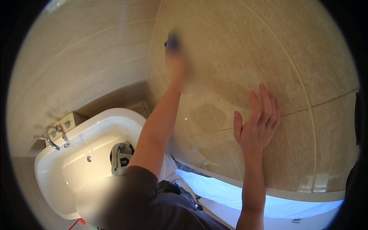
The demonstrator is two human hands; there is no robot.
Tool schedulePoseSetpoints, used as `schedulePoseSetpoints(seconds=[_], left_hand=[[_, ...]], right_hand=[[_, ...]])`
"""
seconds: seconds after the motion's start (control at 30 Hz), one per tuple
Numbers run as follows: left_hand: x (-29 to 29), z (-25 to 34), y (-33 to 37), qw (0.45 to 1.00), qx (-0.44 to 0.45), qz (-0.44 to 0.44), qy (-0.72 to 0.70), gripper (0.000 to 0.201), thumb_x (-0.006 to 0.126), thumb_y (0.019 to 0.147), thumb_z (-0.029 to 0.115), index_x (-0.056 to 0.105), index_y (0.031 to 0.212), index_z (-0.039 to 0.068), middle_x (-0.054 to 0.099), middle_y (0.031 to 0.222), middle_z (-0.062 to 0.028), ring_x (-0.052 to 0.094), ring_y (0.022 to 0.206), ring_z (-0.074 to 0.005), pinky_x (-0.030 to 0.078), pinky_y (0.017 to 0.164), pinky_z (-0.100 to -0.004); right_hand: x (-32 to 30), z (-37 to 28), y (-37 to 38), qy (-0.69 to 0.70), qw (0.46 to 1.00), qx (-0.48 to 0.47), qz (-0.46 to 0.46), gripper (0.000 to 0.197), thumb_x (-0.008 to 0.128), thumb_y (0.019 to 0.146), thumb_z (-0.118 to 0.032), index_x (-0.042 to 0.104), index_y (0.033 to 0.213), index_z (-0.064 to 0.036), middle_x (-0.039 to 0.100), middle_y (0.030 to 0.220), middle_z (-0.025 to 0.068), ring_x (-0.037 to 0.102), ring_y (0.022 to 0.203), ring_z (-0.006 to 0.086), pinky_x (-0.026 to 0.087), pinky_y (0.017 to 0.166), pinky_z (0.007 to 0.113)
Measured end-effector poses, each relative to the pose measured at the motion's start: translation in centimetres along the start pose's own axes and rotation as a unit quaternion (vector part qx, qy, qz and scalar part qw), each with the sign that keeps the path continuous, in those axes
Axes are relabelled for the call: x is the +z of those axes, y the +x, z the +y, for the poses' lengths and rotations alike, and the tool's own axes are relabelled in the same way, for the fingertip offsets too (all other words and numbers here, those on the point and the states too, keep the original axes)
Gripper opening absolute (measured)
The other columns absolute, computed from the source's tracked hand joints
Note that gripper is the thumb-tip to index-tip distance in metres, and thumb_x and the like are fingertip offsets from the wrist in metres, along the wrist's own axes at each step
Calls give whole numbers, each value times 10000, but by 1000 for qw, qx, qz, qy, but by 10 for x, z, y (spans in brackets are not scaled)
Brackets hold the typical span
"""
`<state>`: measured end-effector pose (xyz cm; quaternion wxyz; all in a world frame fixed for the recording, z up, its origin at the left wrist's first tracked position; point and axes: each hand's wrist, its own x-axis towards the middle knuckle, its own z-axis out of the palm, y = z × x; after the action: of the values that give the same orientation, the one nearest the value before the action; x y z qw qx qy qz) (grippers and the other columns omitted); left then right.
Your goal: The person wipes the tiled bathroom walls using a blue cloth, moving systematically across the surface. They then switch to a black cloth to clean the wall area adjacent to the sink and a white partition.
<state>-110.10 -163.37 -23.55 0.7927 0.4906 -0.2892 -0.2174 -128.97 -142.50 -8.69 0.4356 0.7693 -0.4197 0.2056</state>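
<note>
My left hand (177,66) reaches up along the beige tiled wall (226,50), near the corner. It is blurred, but its fingers seem closed on a small dark blue object (173,42) whose kind I cannot make out. Lower and to the right, my right hand (257,124) is open against the same wall, fingers stretched upward and thumb apart. Nothing is in it.
A white bathtub (119,115) stands at the lower left with a curved chrome faucet (50,135) on its rim. A grey and black item (121,156) lies inside the tub. Bright bluish-white sheeting (214,188) runs below the wall's lower ledge (306,196).
</note>
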Motion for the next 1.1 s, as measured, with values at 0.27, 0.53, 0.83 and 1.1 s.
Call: schedulePoseSetpoints(seconds=[0.27,0.53,0.83,1.1], left_hand=[[-60,-142,-149,948,-201,-14,245,525,516,963,338,412,1410,83,470,1391,-209,439,1285,-390,331,1052,-504],[-223,-167,-358,849,-411,-259,206,482,619,886,309,530,1262,21,648,1148,-264,642,1068,-389,496,915,-461],[-393,-165,-442,809,-580,-97,11,349,561,936,325,680,981,0,696,904,-136,675,791,-274,530,758,-413],[-351,-35,-501,698,-677,-216,-86,662,619,851,604,600,1306,124,656,1261,-90,642,1124,-233,443,1052,-426]], right_hand=[[-3,-2,5,11,1000,-25,13,435,535,946,-372,522,1309,-132,521,1407,65,490,1235,275,366,1046,471],[-3,-5,-29,348,934,29,-74,342,605,903,-177,559,1229,-85,598,1275,125,556,1153,341,416,1007,445],[4,-133,-503,606,305,553,-484,344,533,990,-308,546,1243,-76,655,1219,105,638,1077,257,483,889,355],[-22,-115,-565,696,180,505,-479,528,400,1003,-440,425,1404,-97,522,1409,131,539,1213,284,411,1022,484]])
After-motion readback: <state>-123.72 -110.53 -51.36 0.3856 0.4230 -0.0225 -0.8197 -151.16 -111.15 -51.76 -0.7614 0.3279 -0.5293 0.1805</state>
